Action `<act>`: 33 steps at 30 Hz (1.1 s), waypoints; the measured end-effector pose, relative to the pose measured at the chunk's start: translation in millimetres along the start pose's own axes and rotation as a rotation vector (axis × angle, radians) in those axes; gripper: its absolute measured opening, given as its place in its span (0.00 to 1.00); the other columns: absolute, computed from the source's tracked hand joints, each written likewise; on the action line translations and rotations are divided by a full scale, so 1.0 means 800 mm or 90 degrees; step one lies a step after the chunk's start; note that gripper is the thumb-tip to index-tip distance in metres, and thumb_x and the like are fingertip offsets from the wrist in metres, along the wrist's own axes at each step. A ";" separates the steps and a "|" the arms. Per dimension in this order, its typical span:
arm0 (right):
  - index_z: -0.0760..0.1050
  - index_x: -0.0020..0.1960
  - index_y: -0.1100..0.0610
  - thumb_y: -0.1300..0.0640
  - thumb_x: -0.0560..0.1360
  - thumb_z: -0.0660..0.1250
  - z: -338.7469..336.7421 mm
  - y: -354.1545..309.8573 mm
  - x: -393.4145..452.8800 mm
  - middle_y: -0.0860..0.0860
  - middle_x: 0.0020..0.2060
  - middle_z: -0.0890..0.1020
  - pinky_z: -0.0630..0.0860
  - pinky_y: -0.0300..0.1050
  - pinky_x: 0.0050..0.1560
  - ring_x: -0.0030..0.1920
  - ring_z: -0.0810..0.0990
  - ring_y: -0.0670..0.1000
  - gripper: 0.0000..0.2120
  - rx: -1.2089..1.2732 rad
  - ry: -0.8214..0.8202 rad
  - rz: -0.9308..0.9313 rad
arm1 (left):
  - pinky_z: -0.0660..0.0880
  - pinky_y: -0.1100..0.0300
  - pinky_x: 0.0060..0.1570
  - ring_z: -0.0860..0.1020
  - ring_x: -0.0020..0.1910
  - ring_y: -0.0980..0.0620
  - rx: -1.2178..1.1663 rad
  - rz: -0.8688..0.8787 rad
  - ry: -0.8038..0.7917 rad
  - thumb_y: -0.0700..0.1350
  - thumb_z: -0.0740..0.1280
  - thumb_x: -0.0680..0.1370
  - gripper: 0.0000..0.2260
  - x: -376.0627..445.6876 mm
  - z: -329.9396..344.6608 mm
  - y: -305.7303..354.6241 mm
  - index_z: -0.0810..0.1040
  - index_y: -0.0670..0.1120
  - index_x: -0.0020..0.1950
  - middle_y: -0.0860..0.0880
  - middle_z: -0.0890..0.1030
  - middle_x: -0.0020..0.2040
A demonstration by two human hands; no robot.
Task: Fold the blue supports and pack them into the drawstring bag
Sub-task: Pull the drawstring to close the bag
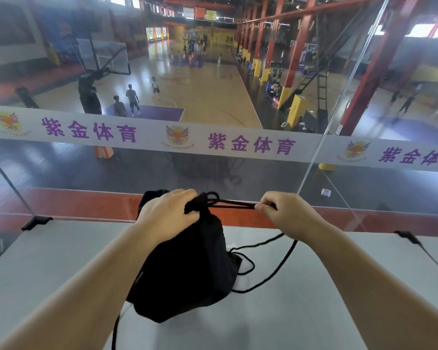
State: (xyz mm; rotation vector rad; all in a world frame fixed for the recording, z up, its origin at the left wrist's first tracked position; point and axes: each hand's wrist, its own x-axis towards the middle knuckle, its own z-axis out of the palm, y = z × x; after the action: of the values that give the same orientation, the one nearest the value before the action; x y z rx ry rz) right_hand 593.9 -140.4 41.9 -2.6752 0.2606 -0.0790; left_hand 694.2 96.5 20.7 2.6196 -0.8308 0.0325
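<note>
A black drawstring bag [187,269] stands bulging on the grey table [301,311] in front of me. My left hand [167,213] grips the gathered mouth of the bag at its top. My right hand [283,210] pinches the black drawstring [235,205], which runs taut between the two hands. More cord loops loosely on the table to the right of the bag. No blue supports are visible; the inside of the bag is hidden.
A glass barrier [213,173] with a white banner [238,145] of purple characters rises right behind the table's far edge. Black clamps [36,222] hold it at the table corners. Below lies a basketball court with several people.
</note>
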 end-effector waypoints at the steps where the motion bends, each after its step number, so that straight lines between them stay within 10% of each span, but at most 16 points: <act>1: 0.75 0.46 0.51 0.45 0.76 0.64 0.005 -0.003 0.001 0.48 0.35 0.80 0.72 0.43 0.37 0.33 0.75 0.48 0.10 0.009 -0.031 0.004 | 0.76 0.54 0.41 0.76 0.39 0.53 -0.004 0.004 0.002 0.52 0.61 0.75 0.05 -0.001 0.000 0.003 0.71 0.54 0.49 0.56 0.76 0.44; 8: 0.76 0.49 0.53 0.51 0.73 0.70 0.028 -0.039 0.014 0.45 0.36 0.80 0.75 0.41 0.41 0.37 0.80 0.47 0.08 0.104 -0.169 -0.049 | 0.73 0.55 0.38 0.76 0.38 0.52 -0.007 0.032 0.013 0.53 0.60 0.77 0.03 -0.005 0.002 0.012 0.69 0.54 0.47 0.55 0.76 0.44; 23: 0.77 0.40 0.54 0.49 0.79 0.61 -0.001 0.001 0.020 0.49 0.32 0.80 0.74 0.45 0.36 0.33 0.78 0.50 0.14 0.091 0.090 0.011 | 0.76 0.53 0.43 0.75 0.45 0.49 0.112 -0.058 0.011 0.56 0.61 0.75 0.08 -0.012 -0.015 -0.041 0.71 0.53 0.47 0.55 0.72 0.47; 33: 0.74 0.58 0.51 0.40 0.69 0.71 0.022 -0.023 0.017 0.45 0.50 0.81 0.75 0.41 0.50 0.48 0.80 0.45 0.23 0.077 -0.194 0.015 | 0.74 0.52 0.45 0.76 0.43 0.46 0.047 -0.001 0.018 0.51 0.61 0.78 0.10 -0.013 -0.010 -0.018 0.72 0.45 0.50 0.50 0.73 0.46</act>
State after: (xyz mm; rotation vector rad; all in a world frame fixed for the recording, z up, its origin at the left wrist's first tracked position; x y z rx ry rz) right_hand 612.4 -119.6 34.5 -2.5177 0.1834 0.3088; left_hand 694.2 115.7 21.5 2.6818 -0.8319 0.1002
